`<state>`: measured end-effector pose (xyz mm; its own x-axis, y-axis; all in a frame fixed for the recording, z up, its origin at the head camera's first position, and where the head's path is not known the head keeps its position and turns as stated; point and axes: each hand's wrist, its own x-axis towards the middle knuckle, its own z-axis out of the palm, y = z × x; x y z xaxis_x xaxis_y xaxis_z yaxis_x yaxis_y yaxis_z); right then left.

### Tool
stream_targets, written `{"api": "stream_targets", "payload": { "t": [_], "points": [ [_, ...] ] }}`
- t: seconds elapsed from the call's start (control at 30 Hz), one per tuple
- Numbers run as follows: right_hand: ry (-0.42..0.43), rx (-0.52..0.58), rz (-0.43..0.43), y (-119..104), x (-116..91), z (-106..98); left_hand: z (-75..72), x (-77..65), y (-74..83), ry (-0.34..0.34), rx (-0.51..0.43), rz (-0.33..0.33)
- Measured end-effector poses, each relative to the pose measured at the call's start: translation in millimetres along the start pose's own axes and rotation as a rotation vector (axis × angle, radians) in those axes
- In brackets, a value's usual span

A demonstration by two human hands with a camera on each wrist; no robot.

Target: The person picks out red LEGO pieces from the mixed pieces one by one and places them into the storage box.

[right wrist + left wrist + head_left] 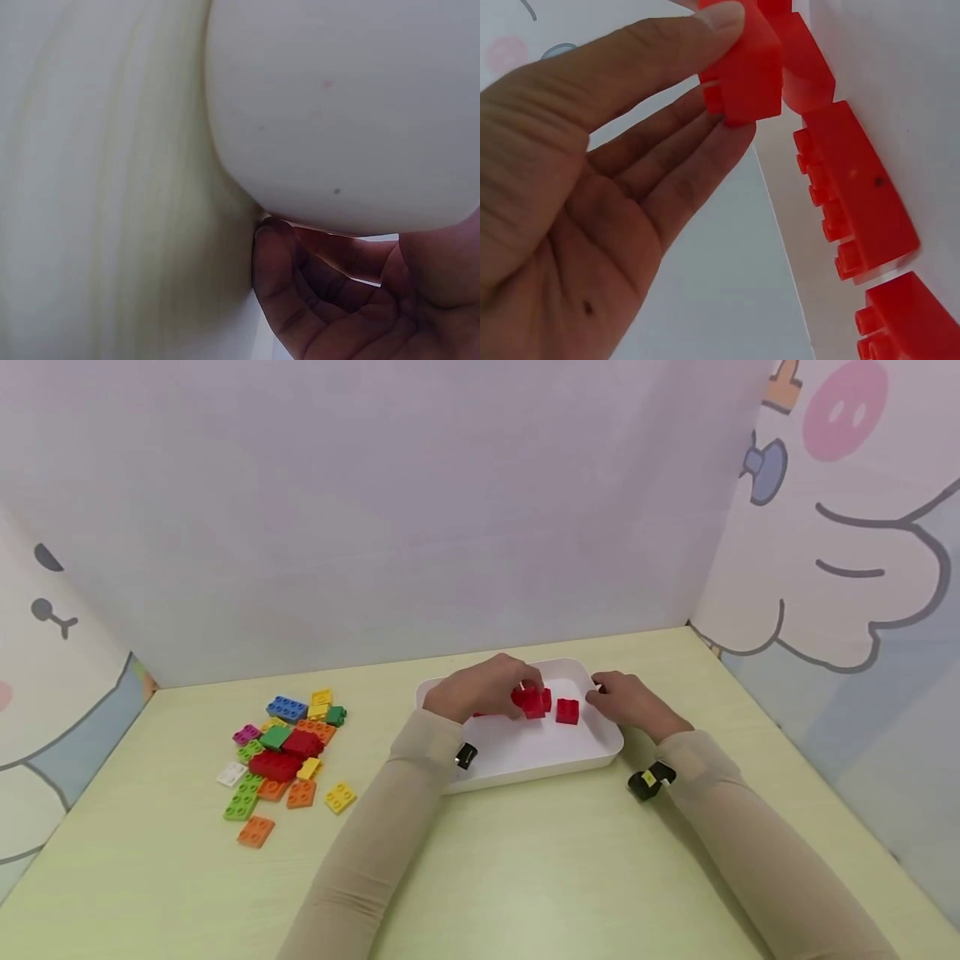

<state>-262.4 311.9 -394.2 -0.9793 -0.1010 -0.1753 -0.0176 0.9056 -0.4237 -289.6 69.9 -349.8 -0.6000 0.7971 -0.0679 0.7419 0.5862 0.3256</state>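
My left hand is over the white tray and pinches a red toy brick between thumb and fingertips. In the left wrist view, the studs of that brick face the palm. More red bricks lie in the tray: a longer one and a smaller one stand in a row along its wall. A square red brick sits near the right end. At that end my right hand grips the tray's side. Its fingers curl low against the outer wall; the thumb is mostly hidden.
Left of the tray lies a loose pile of toy bricks, among them a blue brick, a dark red brick, a lime brick and a yellow brick. Cloth walls enclose the pale table at the back and sides.
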Motion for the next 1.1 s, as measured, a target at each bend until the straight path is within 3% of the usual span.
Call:
{"api": "stream_targets", "payload": {
  "t": [0.63, 1.1],
  "points": [
    [0.007, 0.008, -0.018, -2.1, 1.5, 2.5, 14.2, 2.2, -4.8, -0.088, -0.022, -0.062],
    [0.01, 0.002, -0.015, -3.4, 2.2, 3.0, 16.2, 1.8, -9.0, -0.081, -0.024, -0.059]
  ]
}}
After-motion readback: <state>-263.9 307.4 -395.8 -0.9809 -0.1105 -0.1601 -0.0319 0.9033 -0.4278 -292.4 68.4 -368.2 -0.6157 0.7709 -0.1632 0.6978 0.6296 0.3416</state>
